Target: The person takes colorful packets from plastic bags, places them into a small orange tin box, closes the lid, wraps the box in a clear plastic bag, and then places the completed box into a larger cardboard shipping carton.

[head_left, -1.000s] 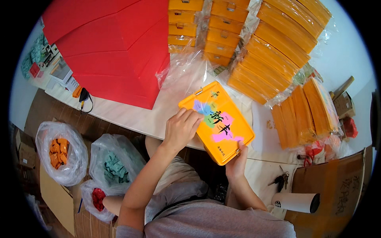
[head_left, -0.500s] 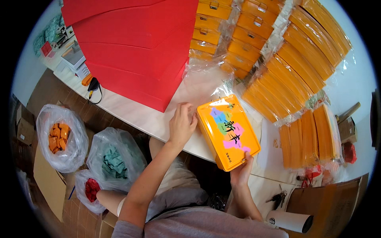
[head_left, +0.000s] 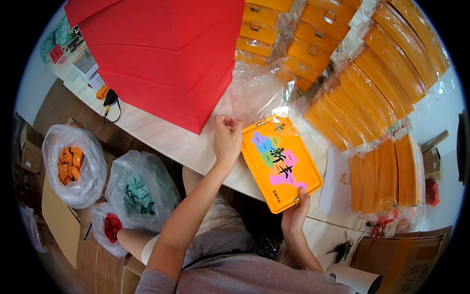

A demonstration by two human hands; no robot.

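Note:
My right hand (head_left: 296, 213) grips the near end of a yellow box (head_left: 267, 181) with metal latches and a lid printed with colourful shapes and dark characters. My left hand (head_left: 227, 139) is raised just left of the box's far corner, its fingers curled together; what, if anything, is between them I cannot make out. Crumpled clear plastic film (head_left: 259, 85) lies beyond that hand and reaches to the box's far end.
Red folded boards (head_left: 161, 63) stand at back left, stacks of wrapped yellow boxes (head_left: 372, 83) at back and right. Bags of orange (head_left: 71, 166), teal (head_left: 139, 196) and red packets (head_left: 111, 228) sit lower left. Keys (head_left: 342, 250), a white tumbler (head_left: 352, 279) and cardboard (head_left: 391, 255) are lower right.
My left hand has come off the top of the lid to beside the far corner, its fingers now more curled. My right hand keeps its grip; the view has shifted slightly.

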